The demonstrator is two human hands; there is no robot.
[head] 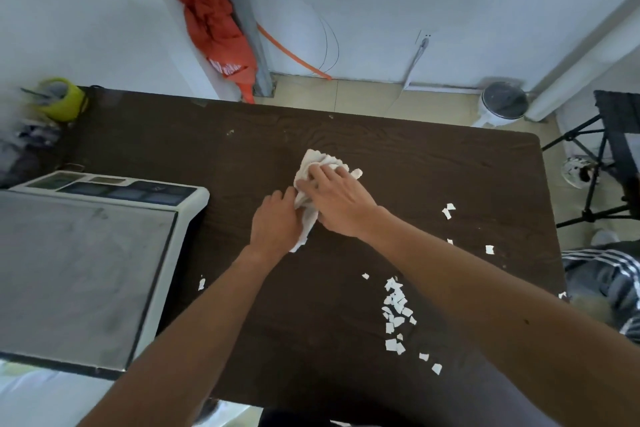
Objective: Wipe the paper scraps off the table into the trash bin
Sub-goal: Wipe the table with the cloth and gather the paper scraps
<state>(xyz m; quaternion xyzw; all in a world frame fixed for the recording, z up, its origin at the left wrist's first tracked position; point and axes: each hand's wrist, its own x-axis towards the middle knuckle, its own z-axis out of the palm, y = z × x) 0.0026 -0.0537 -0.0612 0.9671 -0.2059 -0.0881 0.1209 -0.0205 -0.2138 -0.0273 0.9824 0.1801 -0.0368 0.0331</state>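
Observation:
A crumpled white cloth [320, 163] lies in the middle of the dark wooden table [433, 156]. My right hand [337, 199] presses on top of it with fingers spread over the fabric. My left hand [277, 222] grips the cloth's near end from the left. White paper scraps [394, 305] are scattered over the right part of the table, most in a cluster near the front right, with a stray piece [201, 283] at the left. A small trash bin [502, 102] stands on the floor beyond the table's far right corner.
A large scale with a metal platform [79, 260] fills the table's left side. A yellow-green cup [60, 99] sits at the far left corner. An orange umbrella [211, 21] leans on the wall. A black tripod [595, 177] and a person's striped sleeve [602, 274] are at the right.

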